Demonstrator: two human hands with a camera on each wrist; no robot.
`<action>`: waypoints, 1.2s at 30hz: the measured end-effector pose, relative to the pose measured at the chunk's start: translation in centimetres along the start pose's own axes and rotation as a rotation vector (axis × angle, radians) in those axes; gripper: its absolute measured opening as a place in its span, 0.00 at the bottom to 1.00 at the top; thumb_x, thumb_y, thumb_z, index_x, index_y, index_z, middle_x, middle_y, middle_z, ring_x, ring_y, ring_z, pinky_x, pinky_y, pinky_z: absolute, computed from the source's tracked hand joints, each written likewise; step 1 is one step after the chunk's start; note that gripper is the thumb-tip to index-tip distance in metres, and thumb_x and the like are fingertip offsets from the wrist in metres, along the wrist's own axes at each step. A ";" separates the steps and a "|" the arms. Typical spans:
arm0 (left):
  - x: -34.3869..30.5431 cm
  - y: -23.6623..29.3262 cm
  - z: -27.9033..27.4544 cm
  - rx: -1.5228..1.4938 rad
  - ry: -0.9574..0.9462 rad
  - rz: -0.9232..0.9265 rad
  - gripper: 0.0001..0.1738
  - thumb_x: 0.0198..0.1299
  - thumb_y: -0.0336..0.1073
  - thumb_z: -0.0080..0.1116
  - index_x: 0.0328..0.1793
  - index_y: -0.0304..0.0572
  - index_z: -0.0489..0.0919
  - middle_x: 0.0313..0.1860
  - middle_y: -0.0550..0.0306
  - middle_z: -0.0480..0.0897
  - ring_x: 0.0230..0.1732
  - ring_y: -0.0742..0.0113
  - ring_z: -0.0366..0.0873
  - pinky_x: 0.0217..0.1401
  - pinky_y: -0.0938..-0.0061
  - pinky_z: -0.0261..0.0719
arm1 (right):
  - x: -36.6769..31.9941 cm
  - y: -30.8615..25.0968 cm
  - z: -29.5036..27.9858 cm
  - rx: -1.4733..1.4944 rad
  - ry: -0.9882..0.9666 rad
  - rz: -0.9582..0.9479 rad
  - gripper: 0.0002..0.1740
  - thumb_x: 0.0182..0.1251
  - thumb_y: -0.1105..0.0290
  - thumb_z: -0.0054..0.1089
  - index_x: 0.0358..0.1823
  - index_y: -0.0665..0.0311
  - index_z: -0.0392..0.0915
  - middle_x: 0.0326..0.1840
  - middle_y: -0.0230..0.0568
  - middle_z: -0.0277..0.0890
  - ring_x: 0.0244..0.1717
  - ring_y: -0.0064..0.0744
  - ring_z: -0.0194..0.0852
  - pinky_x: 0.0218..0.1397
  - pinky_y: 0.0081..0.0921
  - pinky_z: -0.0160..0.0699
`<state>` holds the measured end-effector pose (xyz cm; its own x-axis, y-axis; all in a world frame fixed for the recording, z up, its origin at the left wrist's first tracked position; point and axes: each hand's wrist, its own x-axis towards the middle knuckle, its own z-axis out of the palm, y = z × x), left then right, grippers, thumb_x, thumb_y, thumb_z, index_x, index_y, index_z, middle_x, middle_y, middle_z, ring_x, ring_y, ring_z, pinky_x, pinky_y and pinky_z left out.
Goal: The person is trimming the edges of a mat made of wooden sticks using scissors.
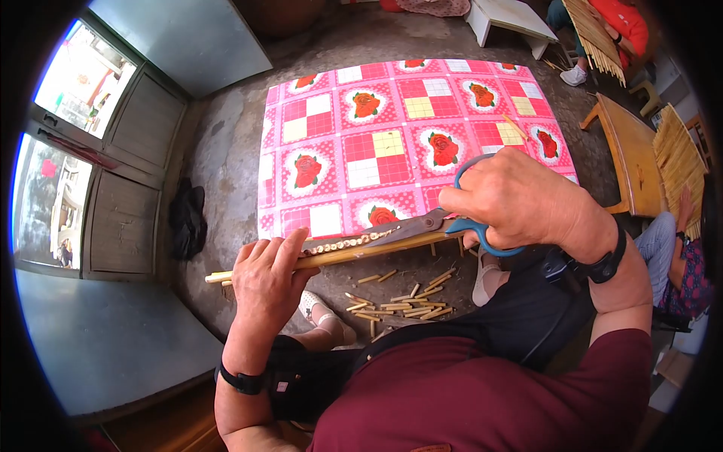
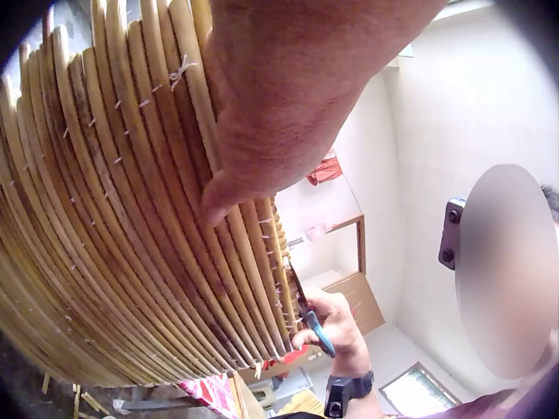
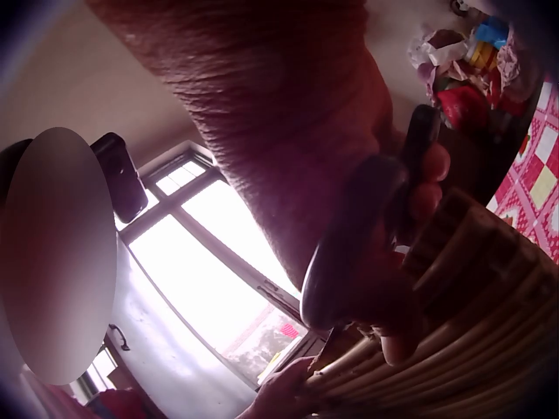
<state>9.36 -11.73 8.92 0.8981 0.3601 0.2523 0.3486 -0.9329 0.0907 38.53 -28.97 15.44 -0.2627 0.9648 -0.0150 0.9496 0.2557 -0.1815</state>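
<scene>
A mat of thin tan stalks tied side by side with white thread fills much of the left wrist view; from the head it shows nearly edge-on. My left hand grips its upper edge near the left end, thumb over one face. In my right hand are blue-handled scissors, fingers through the loops. Their blades lie along the row of cut stalk ends at the mat's top edge. The right wrist view shows a scissor handle dark against the light.
A table with a pink rose-patterned cloth stands just beyond the mat. Cut stalk pieces litter the floor by my feet. At the right, two other people hold similar mats near a wooden table. Grey cabinet doors line the left.
</scene>
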 end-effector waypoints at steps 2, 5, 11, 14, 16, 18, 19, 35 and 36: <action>0.0 0.0 -0.4 -0.026 -0.031 0.000 0.35 0.46 0.43 0.73 0.63 0.47 0.74 0.35 0.61 0.82 0.41 0.58 0.80 0.50 0.62 0.73 | 0.0 0.0 -0.1 0.010 -0.004 -0.005 0.20 0.46 0.66 0.76 0.35 0.64 0.73 0.21 0.44 0.77 0.27 0.48 0.81 0.30 0.42 0.78; 0.2 -0.7 -1.9 -0.006 -0.063 -0.008 0.36 0.45 0.45 0.75 0.61 0.46 0.74 0.35 0.59 0.82 0.41 0.57 0.81 0.52 0.62 0.75 | 0.0 0.0 -0.2 0.019 -0.001 0.007 0.20 0.45 0.66 0.76 0.34 0.64 0.73 0.20 0.44 0.77 0.27 0.49 0.81 0.29 0.42 0.77; 0.0 -2.4 -1.4 -0.142 -0.095 -0.077 0.22 0.42 0.44 0.77 0.39 0.42 0.79 0.32 0.54 0.84 0.37 0.52 0.83 0.43 0.60 0.78 | 0.2 -0.3 0.3 0.037 0.057 0.015 0.23 0.45 0.62 0.77 0.38 0.63 0.75 0.28 0.44 0.77 0.37 0.48 0.82 0.38 0.42 0.78; 0.0 -2.6 -1.4 -0.138 -0.100 -0.082 0.23 0.42 0.44 0.77 0.40 0.43 0.79 0.32 0.55 0.84 0.37 0.52 0.83 0.42 0.61 0.78 | 0.4 -0.8 0.6 0.022 0.063 0.050 0.24 0.45 0.61 0.77 0.40 0.62 0.75 0.34 0.45 0.77 0.43 0.49 0.80 0.43 0.43 0.77; -0.1 -2.7 -1.2 -0.136 -0.085 -0.071 0.23 0.42 0.44 0.77 0.40 0.43 0.79 0.32 0.55 0.84 0.37 0.52 0.83 0.41 0.61 0.78 | 0.6 -1.0 0.5 0.048 0.025 0.080 0.25 0.46 0.60 0.78 0.41 0.62 0.75 0.35 0.45 0.77 0.44 0.50 0.80 0.43 0.45 0.77; -0.2 -2.7 -1.2 -0.144 -0.082 -0.078 0.23 0.41 0.44 0.77 0.40 0.43 0.79 0.32 0.55 0.84 0.37 0.53 0.82 0.40 0.61 0.78 | 0.7 -1.1 0.2 0.075 -0.009 0.100 0.26 0.45 0.59 0.78 0.41 0.62 0.74 0.36 0.45 0.75 0.44 0.50 0.78 0.44 0.44 0.76; -0.3 -2.5 -1.3 -0.153 -0.088 -0.090 0.23 0.41 0.43 0.77 0.40 0.43 0.79 0.32 0.55 0.84 0.37 0.53 0.82 0.40 0.61 0.78 | 0.7 -1.1 0.2 0.091 -0.024 0.105 0.27 0.43 0.59 0.79 0.40 0.61 0.74 0.36 0.44 0.73 0.43 0.50 0.77 0.44 0.44 0.75; -0.3 -2.4 -1.6 -0.165 -0.087 -0.073 0.23 0.44 0.44 0.76 0.42 0.44 0.79 0.32 0.57 0.84 0.36 0.55 0.82 0.35 0.63 0.78 | 0.7 -0.6 0.5 0.085 -0.059 0.064 0.27 0.42 0.59 0.79 0.38 0.62 0.73 0.30 0.43 0.73 0.39 0.49 0.78 0.39 0.44 0.75; -0.2 -2.4 -1.6 -0.167 -0.085 -0.076 0.23 0.44 0.44 0.76 0.42 0.44 0.79 0.32 0.57 0.84 0.37 0.56 0.82 0.36 0.63 0.78 | 0.7 -0.5 0.5 0.069 -0.052 0.058 0.26 0.42 0.59 0.79 0.37 0.62 0.73 0.29 0.43 0.73 0.38 0.49 0.78 0.38 0.44 0.75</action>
<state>7.90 -9.60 10.18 0.8928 0.4223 0.1566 0.3735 -0.8886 0.2663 37.75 -28.49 15.01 -0.2174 0.9730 -0.0781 0.9499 0.1925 -0.2464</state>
